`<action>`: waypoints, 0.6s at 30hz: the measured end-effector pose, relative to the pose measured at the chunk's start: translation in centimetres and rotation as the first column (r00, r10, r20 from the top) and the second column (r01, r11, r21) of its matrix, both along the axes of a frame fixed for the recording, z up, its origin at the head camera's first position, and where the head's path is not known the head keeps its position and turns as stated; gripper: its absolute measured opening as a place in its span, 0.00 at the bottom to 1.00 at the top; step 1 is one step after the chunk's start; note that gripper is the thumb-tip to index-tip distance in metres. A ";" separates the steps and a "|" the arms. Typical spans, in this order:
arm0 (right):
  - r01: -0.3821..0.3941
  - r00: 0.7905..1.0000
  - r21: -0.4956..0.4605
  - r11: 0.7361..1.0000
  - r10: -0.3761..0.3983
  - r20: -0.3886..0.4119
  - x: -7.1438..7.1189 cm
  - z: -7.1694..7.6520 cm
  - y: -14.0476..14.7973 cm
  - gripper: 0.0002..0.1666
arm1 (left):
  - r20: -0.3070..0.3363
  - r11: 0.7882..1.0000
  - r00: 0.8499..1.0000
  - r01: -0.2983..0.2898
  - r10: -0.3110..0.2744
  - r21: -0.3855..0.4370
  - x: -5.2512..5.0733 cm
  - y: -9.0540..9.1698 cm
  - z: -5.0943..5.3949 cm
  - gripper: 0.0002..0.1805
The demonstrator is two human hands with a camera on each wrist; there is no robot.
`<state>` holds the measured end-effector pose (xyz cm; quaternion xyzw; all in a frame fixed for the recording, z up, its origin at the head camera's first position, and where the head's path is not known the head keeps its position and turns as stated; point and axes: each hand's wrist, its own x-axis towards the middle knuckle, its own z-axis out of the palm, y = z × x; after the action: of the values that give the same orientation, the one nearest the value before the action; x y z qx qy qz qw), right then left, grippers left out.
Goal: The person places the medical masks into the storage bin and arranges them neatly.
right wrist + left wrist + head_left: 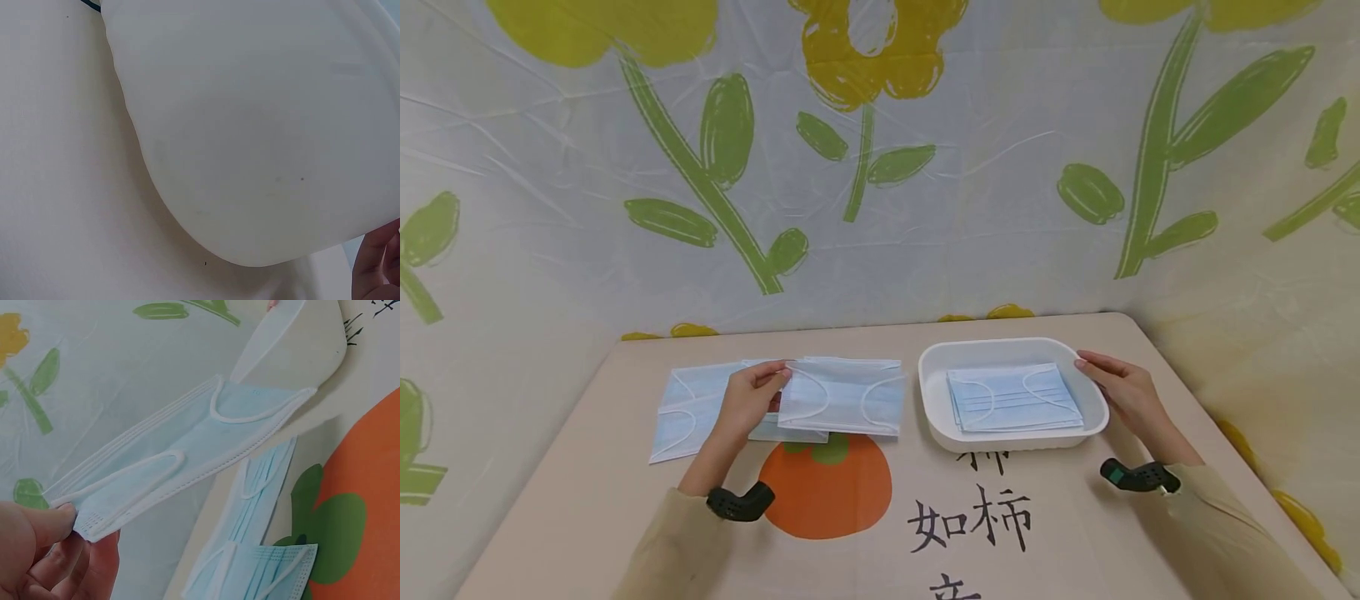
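In the head view, my left hand (751, 400) pinches a light blue face mask (842, 398) by its left end, thumb in front. The left wrist view shows this mask (187, 450) raised off the table, its white ear loops hanging across it. Below and left of it lie more face masks (692, 417), partly overlapping and partly hidden by my hand. My right hand (1131, 396) grips the right rim of a white plastic tray (928, 392), in which several stacked face masks (1015, 400) lie flat. From the right wrist, the tray's outer wall (250, 156) fills most of the view.
The table (820, 575) carries a printed orange persimmon (827, 492) and black characters (973, 521). A pale curtain (970, 192) with printed flowers hangs behind the table and at its sides. A dark band with a camera sits on each wrist.
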<state>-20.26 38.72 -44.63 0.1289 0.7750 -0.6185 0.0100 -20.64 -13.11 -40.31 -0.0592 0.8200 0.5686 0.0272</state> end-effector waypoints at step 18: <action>-0.014 1.000 0.035 0.999 0.013 0.015 -0.1 -0.3 0.1 0.42 | -0.039 1.000 0.999 0.017 -0.017 0.000 0.2 0.2 2.4 0.20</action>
<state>-20.35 38.86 -44.90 0.1284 0.7866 -0.6037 0.0176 -20.40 -12.88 -37.90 -0.0412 0.8207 0.5696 0.0158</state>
